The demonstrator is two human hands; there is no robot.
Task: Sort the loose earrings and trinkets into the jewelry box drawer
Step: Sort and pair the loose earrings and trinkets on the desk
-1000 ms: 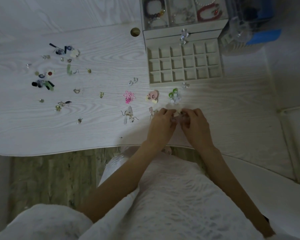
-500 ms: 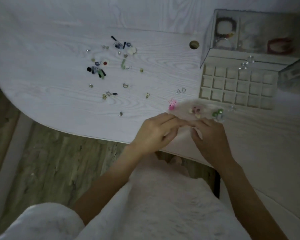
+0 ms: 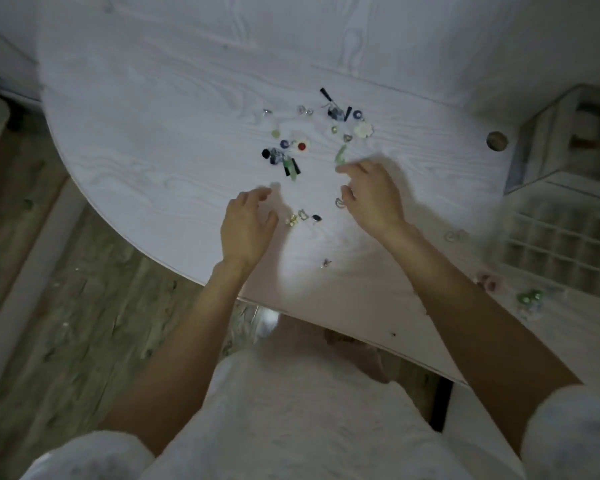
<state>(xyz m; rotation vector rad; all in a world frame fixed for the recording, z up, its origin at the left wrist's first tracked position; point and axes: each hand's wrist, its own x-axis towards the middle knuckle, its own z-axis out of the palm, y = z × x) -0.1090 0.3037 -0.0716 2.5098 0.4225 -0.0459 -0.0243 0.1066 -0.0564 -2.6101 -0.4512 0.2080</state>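
Several loose earrings and trinkets lie scattered on the white table (image 3: 153, 140), among them a black and green cluster (image 3: 284, 161), a white flower piece (image 3: 363, 129) and a small gold charm (image 3: 292, 220). My left hand (image 3: 246, 226) hovers just left of the gold charm, fingers loosely spread, holding nothing. My right hand (image 3: 371, 195) is over the table beside a silver earring (image 3: 340, 202), fingers relaxed, index finger reaching toward a pale green piece (image 3: 341, 155). The jewelry box drawer (image 3: 561, 244) with its grid of compartments sits blurred at the right edge.
The jewelry box body (image 3: 561, 140) stands behind the drawer at right. A round cable hole (image 3: 496, 141) is in the tabletop. A pink trinket (image 3: 489, 282) and a green one (image 3: 529, 297) lie near the drawer. The table edge curves close to my lap.
The view swung left toward the scattered pile. Both hands left the spot near the drawer, separated, and moved to the loose earrings; whatever they worked on together is no longer held.
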